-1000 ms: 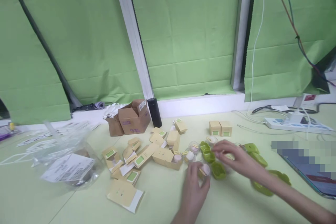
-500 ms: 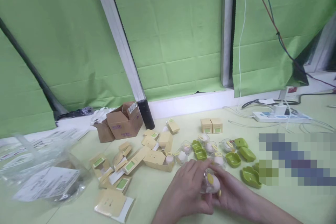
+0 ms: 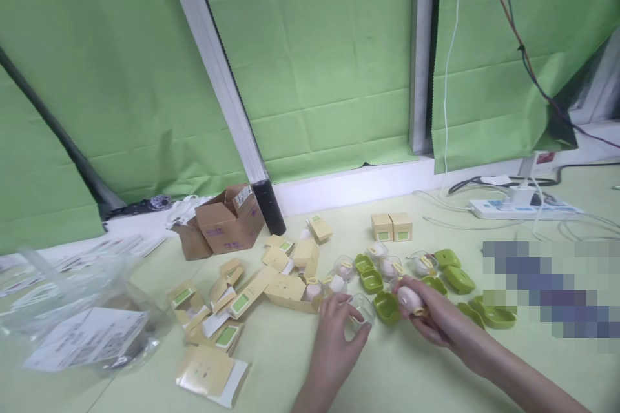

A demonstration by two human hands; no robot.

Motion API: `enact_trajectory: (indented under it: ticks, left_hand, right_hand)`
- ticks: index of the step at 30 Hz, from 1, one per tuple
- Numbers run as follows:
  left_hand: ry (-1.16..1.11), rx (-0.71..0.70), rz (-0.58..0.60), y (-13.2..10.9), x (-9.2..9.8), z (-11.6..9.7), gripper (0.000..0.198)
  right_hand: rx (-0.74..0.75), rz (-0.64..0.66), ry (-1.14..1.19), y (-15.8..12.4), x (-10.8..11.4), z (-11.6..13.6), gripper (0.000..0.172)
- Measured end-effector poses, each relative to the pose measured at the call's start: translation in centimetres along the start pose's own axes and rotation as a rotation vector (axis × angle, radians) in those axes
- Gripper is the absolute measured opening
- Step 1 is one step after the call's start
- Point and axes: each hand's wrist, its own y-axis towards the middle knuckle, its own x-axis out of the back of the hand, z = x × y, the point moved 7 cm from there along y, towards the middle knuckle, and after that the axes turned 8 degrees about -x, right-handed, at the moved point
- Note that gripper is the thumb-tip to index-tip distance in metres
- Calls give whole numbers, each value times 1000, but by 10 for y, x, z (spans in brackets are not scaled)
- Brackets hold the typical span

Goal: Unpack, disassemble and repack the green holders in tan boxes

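Sponge (image 3: pixel 408 297) in right hand (image 3: pixel 430 319), clear case (image 3: pixel 361 316) in left hand (image 3: pixel 338 329)

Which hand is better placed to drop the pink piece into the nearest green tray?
Probably right: the right hand holds the pink piece beside that green tray, while the left hand pinches a clear cap.

Half a second ago both my hands were bunched together around 1 little clear pod with the pink bit inside. Now they've split apart. My left hand (image 3: pixel 334 329) has come away with the clear cover (image 3: pixel 361 311) pinched in its fingers, and my right hand (image 3: pixel 433 319) has the pink piece (image 3: pixel 407 297) with its yellow ring, out of the cover. Both hands also slid further from me on the table, right up beside the green case (image 3: pixel 387 307).
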Motion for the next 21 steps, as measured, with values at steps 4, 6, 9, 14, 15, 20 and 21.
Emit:
enact_trajectory:
  ticks: [4, 6, 9, 14, 15, 20, 21]
  left_hand:
    - [229, -121, -4, -1, -3, -23, 25]
    - [342, -234, 45, 4, -15, -41, 30]
    - [440, -396, 131, 12, -39, -60, 31]
    - [176, -323, 158, 19, -34, -63, 24]
    - [29, -267, 147, 20, -26, -61, 19]
    - [-947, 83, -88, 27, 14, -38, 17]
    - [-1135, 176, -149, 27, 15, -30, 19]
  right_hand:
    - [18, 41, -33, 4, -1, -8, 14]
    - [31, 83, 6, 5, -1, -9, 10]
    - [43, 138, 126, 5, 1, -3, 13]
    - [42, 147, 259, 1, 10, 11, 21]
    - [44, 143, 280, 0, 11, 12, 21]
    - [39, 95, 364, 3, 10, 6, 14]
    - [23, 54, 352, 4, 10, 2, 16]
